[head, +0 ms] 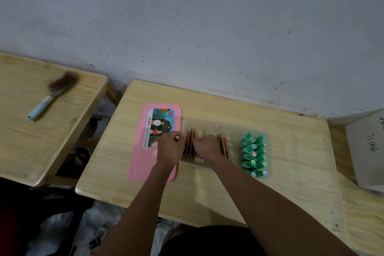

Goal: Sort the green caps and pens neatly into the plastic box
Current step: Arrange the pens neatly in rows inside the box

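A clear plastic box (232, 125) stands in the middle of the wooden desk. Several green caps (254, 153) lie in two tidy rows at its right end. Slim gold-and-red pen packs (223, 144) stand on edge in the box's left and middle part. My left hand (168, 147) pinches the leftmost packs (188, 143) at the box's left end. My right hand (205, 146) is closed on packs just to the right of them. Which packs each hand touches underneath is hidden by the fingers.
The box's pink lid (145, 162) with a printed label lies flat to the left of the box, partly under my left wrist. A hairbrush (53, 94) lies on the neighbouring desk at left. A grey cardboard box (367, 147) sits at the right edge. The wall runs behind the desk.
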Motion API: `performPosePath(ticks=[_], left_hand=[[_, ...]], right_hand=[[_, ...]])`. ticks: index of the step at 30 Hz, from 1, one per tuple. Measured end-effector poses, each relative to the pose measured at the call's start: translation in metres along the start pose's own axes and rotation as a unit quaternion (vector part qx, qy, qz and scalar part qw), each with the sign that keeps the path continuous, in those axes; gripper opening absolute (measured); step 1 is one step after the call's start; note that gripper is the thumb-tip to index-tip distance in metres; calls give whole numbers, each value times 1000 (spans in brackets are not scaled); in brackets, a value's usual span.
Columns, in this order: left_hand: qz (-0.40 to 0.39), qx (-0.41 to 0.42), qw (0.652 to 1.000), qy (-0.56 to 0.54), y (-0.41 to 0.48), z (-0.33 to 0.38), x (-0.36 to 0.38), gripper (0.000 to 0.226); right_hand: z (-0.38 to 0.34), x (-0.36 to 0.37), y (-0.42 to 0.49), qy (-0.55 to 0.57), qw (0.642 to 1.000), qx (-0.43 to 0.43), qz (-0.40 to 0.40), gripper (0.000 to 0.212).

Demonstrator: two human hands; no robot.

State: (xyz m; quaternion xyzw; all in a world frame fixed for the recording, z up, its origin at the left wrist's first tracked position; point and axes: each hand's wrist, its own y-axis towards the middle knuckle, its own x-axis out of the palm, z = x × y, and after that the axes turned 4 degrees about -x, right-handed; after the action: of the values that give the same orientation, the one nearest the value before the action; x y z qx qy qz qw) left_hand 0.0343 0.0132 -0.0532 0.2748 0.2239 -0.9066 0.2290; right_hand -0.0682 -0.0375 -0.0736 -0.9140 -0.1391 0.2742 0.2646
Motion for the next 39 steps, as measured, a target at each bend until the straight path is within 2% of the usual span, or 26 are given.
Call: performPosePath(ticks=[2,7,13,15,18,20,24,28,31,33,35,39], left_hand=[[-1,0,1000,1,1,0,0,26],[-7,-10,1000,3,2,-2,1,27],[-6,1,1000,1,1,-2,0,22],[-6,1,1000,2,1,-2,0,22],[-5,-8,1000,-5,1,-1,0,24],[-6,-10,1000,-7,1,-1,0,25],[-11,-5,1000,-8,1,-1,0,25],[-10,-6,1000,-4,1,-2,1,26],[-9,-5,1000,-4,1,-2,1,26],[-9,-4,1000,-3,1,-3,1,26],[-10,-2,1000,-2,2,-3,1,26],[-13,-5,1000,-5,4,-5,2,26]], right_hand=[[-3,1,-1,-8,1000,1,-7,27],[-3,-4,0,-61,997,-27,-30,40],[-3,-11,-2,-94,993,-62,-32,44],[-4,-13,-5,-102,992,-75,-28,37],[-1,-27,-6,-129,986,-92,47,22],[3,-38,-7,-192,975,-86,69,20],[8,-42,-14,-375,921,-100,31,21],[4,-36,-18,-434,889,-145,27,27],[2,-33,-18,-451,878,-157,36,24],[0,-33,-19,-436,886,-158,29,23],[0,-35,-16,-380,915,-132,24,26],[10,-43,-11,-163,983,-84,18,29]])
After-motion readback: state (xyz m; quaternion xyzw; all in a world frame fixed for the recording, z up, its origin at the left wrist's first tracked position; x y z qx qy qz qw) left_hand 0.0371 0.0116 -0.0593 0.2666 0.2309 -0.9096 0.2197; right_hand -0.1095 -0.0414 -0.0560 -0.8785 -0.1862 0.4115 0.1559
